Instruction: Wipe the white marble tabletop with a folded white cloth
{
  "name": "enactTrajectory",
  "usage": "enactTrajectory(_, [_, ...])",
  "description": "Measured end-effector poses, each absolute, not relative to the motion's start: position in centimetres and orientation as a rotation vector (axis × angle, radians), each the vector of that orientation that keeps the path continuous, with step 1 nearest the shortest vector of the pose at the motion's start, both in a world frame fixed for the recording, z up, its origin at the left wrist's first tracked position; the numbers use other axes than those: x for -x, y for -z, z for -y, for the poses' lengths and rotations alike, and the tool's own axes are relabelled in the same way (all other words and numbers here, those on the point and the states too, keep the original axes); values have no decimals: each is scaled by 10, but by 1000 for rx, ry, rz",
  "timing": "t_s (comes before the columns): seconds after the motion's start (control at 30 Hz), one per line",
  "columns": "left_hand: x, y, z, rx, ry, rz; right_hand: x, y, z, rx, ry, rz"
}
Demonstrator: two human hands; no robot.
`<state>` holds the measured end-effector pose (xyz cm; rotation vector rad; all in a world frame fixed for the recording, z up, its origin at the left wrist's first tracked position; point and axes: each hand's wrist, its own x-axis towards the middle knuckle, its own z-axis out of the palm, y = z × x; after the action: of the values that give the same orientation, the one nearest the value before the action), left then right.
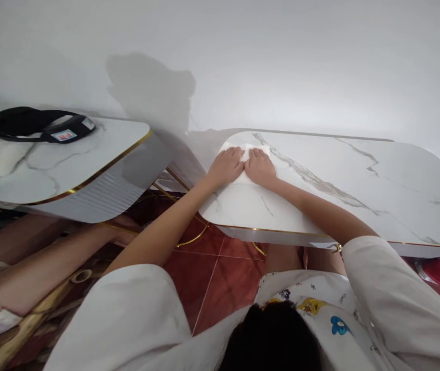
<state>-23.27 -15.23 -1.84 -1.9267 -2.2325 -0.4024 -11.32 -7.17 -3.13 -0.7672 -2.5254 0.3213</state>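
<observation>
Both my hands rest side by side on a white cloth or tissue (248,150) near the left end of a white marble table (359,185). My left hand (227,165) lies flat on it with fingers stretched forward. My right hand (259,166) lies flat beside it, the two hands touching at the thumbs. Most of the white piece is hidden under my palms; only its far edge shows.
A second marble-top table with a gold rim (88,165) stands to the left, carrying a black visor cap (34,124). Red floor tiles (212,273) show between the tables. Another person's bare legs (42,257) are at lower left. A white wall is behind.
</observation>
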Motion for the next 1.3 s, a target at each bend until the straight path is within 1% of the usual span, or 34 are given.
enactTrajectory(0.17, [218,20,191,1915,349,2222,93,27,114,805,-299,2538])
enactTrajectory(0.33, [199,21,228,1825,347,2287,76,23,145,723,-305,2570])
enactTrajectory(0.63, [153,22,263,1625,327,2393,44,18,163,569,-360,2678])
enactTrajectory(0.93, [126,15,232,1643,263,2444,20,19,132,570,-364,2692])
enactTrajectory(1.3, [172,14,155,1733,376,2364,66,22,59,606,-323,2635])
